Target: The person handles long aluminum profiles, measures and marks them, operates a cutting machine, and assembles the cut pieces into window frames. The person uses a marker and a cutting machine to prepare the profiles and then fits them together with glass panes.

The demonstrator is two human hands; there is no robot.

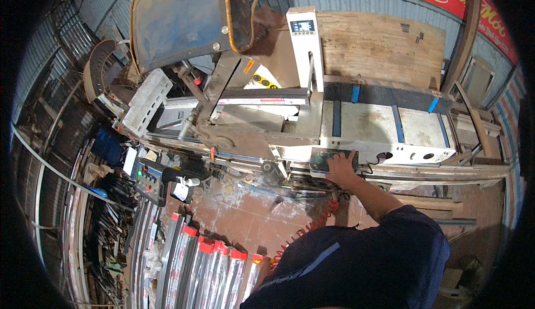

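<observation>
My right hand (341, 168) reaches over a dark control box (319, 161) on the front of a long saw machine. Its fingers are spread, with some resting on the box's face. My left hand (264, 268) is low, beside the red-capped end of a bundle of wrapped metal profiles (220, 270). Its fingers look curled, and what they hold is mostly hidden by my body. A red coiled hose (301, 232) runs from under the machine toward that hand. A long profile (262, 101) lies across the machine bed by the white upright with a small display (304, 27).
A large dark hood (181, 22) rises over the machine's left part. White bed covers with blue strips (365, 122) extend right. Another control panel with lit buttons (147, 179) stands at left, near piles of offcuts (111, 220). Tiled floor (239, 214) shows scattered debris.
</observation>
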